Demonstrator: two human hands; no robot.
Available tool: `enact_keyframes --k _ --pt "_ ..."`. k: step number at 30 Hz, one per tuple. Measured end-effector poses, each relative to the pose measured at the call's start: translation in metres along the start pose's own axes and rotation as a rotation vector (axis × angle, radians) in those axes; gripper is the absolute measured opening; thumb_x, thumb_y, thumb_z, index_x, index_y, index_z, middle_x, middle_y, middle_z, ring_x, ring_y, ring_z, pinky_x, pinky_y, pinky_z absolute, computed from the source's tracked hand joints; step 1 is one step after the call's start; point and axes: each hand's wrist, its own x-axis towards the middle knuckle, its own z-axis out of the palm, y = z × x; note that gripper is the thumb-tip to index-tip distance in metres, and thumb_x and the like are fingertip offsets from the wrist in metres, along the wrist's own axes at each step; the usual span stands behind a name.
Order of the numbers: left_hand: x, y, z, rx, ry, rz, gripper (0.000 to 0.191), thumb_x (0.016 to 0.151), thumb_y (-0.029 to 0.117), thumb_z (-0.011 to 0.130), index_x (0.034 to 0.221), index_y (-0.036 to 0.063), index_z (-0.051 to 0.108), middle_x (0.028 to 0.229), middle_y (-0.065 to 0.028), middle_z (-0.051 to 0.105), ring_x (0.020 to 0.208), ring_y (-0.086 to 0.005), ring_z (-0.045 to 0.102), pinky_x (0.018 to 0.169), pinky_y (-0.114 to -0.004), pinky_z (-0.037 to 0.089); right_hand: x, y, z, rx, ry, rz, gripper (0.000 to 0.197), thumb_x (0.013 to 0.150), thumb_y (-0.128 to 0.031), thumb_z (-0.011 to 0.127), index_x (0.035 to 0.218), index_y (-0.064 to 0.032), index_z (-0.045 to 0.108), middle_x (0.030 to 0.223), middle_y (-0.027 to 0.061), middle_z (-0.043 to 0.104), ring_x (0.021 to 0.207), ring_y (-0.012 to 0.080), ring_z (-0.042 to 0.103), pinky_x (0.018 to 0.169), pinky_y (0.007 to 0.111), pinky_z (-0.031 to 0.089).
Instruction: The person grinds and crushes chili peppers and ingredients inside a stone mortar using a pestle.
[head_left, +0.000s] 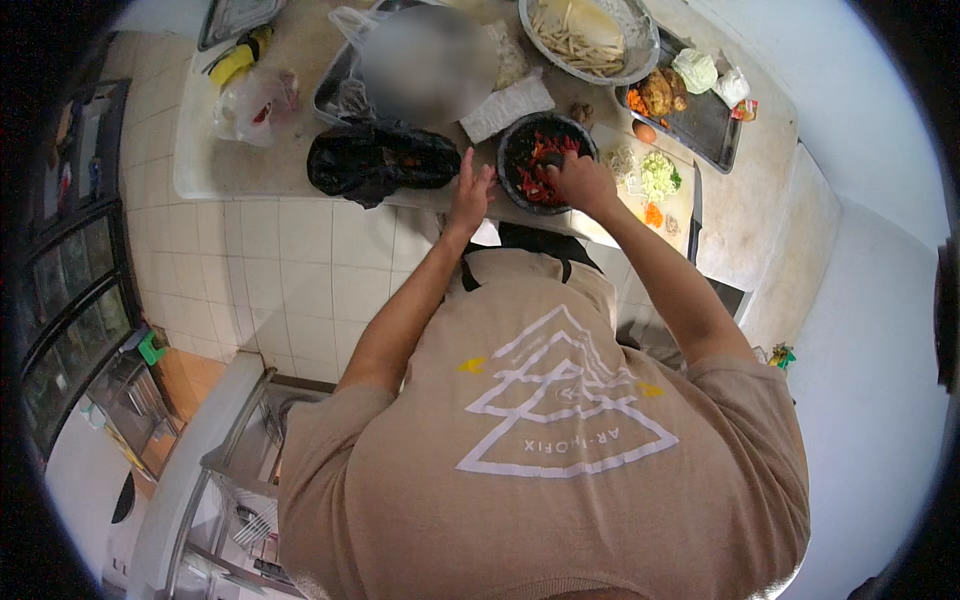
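Observation:
A round dark stone mortar (504, 161) stands near the front edge of the table, with cut red chillies (541, 187) inside. My right hand (589, 184) is closed around a dark pestle (553, 160), whose lower end is down among the chillies. Just left of the mortar, my left hand (471, 201) is raised with its fingers apart and holds nothing. Its fingertips are close to a black plastic bag (352, 161). To the right, a cutting board (679, 206) carries chopped pale-green vegetable (658, 176), diced carrot (654, 216) and thin pale shreds (621, 163).
A knife (697, 206) lies along the board's right side. Behind are an egg (643, 132), a dark tray (712, 124) with browned food, and a metal bowl (651, 56) of pale strips. A white packet (510, 106) lies behind the mortar. A clear plastic bag (247, 112) is at left.

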Motion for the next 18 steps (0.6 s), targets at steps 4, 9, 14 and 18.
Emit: enact_keyframes --k 4,9,14,18 --pt "0.000 0.003 0.000 -0.009 -0.007 -0.003 0.076 0.101 0.050 0.044 0.158 0.0156 0.008 0.146 -0.0263 0.043 0.129 -0.0383 0.050 0.099 -0.048 0.044 -0.010 -0.013 0.012 -0.033 0.005 -0.046 0.044 0.095 -0.042 0.054 0.101 0.0020 0.057 0.083 0.0239 0.069 0.081 0.0410 0.070 0.071 0.050 0.057" --pt "0.000 0.004 0.001 -0.025 -0.004 0.008 0.078 0.100 0.052 0.046 0.157 0.0146 0.009 0.144 -0.0256 0.045 0.127 -0.0372 0.051 0.097 -0.047 0.046 -0.011 -0.018 0.019 -0.019 0.023 -0.033 0.038 0.093 -0.037 0.059 0.098 0.0007 0.057 0.080 0.0222 0.070 0.077 0.0400 0.071 0.068 0.048 0.057" --pt "0.002 0.005 0.002 -0.021 0.010 0.011 0.079 0.099 0.053 0.048 0.157 0.0137 0.010 0.142 -0.0249 0.045 0.124 -0.0365 0.053 0.095 -0.047 0.048 -0.002 -0.021 0.032 -0.093 0.035 0.000 0.037 0.094 -0.036 0.059 0.098 0.0003 0.057 0.081 0.0206 0.070 0.078 0.0372 0.072 0.068 0.046 0.058" --pt "0.004 0.005 0.001 0.001 0.016 0.012 0.078 0.099 0.052 0.048 0.157 0.0139 0.012 0.141 -0.0247 0.045 0.123 -0.0359 0.054 0.093 -0.045 0.049 0.003 -0.018 0.040 -0.237 0.056 -0.016 0.036 0.095 -0.035 0.058 0.098 0.0007 0.057 0.081 0.0188 0.071 0.078 0.0330 0.073 0.066 0.042 0.059"
